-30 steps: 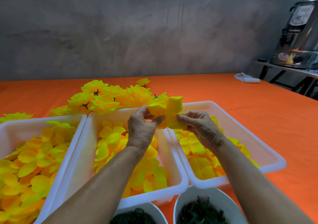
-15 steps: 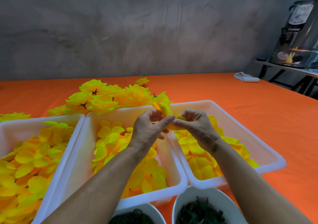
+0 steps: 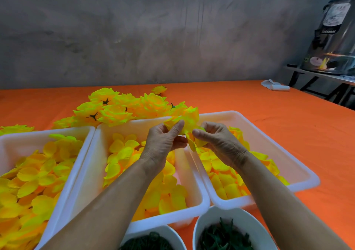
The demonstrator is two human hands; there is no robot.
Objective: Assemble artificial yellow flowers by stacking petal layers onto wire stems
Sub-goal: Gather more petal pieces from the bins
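A half-built yellow flower is held between both hands above the trays. My left hand pinches its left petals with thumb and forefinger. My right hand pinches a petal layer at the flower's lower right side. No wire stem shows between the fingers. Three white trays hold loose yellow petal layers: left, middle, right. A heap of finished yellow flowers lies on the orange cloth behind the trays.
Two white bowls with dark green parts stand at the front edge, one left and one right. A white roll lies far right on the orange table. A steel urn stands on a side table.
The hands turned and spread the flower: a second ago its petals stood up between the thumbs, then they were folded tight, and now they fan out again above the fingers.
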